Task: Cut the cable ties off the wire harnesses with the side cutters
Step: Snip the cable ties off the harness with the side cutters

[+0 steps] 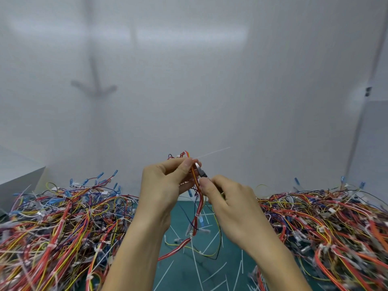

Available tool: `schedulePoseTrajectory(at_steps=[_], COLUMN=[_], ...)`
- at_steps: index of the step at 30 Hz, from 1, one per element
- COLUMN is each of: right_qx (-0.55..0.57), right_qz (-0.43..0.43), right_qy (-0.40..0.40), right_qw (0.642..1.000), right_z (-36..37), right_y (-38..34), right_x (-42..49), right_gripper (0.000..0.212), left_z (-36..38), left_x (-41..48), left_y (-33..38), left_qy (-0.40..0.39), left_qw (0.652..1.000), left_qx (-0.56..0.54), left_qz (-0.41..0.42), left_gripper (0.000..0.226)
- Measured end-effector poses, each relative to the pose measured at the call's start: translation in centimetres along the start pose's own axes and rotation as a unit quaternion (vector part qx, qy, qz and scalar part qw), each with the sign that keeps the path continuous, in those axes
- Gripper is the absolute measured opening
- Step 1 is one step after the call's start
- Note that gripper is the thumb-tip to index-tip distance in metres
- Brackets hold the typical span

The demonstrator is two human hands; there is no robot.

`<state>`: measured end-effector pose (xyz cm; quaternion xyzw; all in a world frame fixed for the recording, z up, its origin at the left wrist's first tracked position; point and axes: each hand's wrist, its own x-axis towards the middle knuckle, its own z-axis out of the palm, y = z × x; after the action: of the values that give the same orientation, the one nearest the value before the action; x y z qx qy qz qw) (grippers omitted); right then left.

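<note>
Head view, the only one given: a wire harness [197, 206] of red, orange and yellow leads is held up above a green mat [182, 267], between two large heaps of harnesses, the left heap [63, 223] and the right heap [325, 223]. The upper end of the harness is pinched by the left hand [165, 181], with the thumb pressed over the leads and the fingers curled behind them. The side cutters [202, 172] are gripped by the right hand [226, 198], whose fingers are wrapped round the handles; only the dark head of the tool is seen, laid against the harness just below the left thumb. Whether the jaws are closed cannot be told. From that spot the white tail of a cable tie [214, 152] sticks out up and to the right. Loose white tie offcuts [216, 269] are scattered on the mat.

The step in hand is judged to be the cutting of this uppermost tie. For the next move, the band alone should be taken between the blades, the leads kept out of the bite, and the handles squeezed. A further tie [197, 215] lower on the same harness is judged to be left for cutting afterwards.
</note>
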<state>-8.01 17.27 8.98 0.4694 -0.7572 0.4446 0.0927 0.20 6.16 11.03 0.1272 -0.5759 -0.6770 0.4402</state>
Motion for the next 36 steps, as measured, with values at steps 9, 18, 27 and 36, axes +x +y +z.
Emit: schedulePoseTrajectory(at_steps=[9, 18, 27, 36], right_qx=[-0.002, -0.005, 0.005, 0.03], right_qz=[-0.001, -0.008, -0.015, -0.007], right_qy=[0.008, 0.021, 0.024, 0.013], right_qw=[1.0, 1.0, 1.0, 0.999], right_z=[-0.16, -0.34, -0.22, -0.37], right_y=[-0.1, -0.05, 0.07, 0.01], right_x=[-0.06, -0.03, 0.19, 0.07], right_gripper=[0.042, 0.044, 0.046, 0.051], left_z=[0.22, 0.16, 0.13, 0.07], left_x=[-0.09, -0.05, -0.08, -0.01], left_y=[-0.12, -0.39, -0.3, -0.37], left_qy=[-0.008, -0.022, -0.031, -0.026], left_qw=[0.999, 0.996, 0.995, 0.993], left_qx=[0.02, 0.071, 0.073, 0.101], left_qz=[0.026, 0.053, 0.053, 0.046], left_gripper=[0.014, 0.014, 0.015, 0.019])
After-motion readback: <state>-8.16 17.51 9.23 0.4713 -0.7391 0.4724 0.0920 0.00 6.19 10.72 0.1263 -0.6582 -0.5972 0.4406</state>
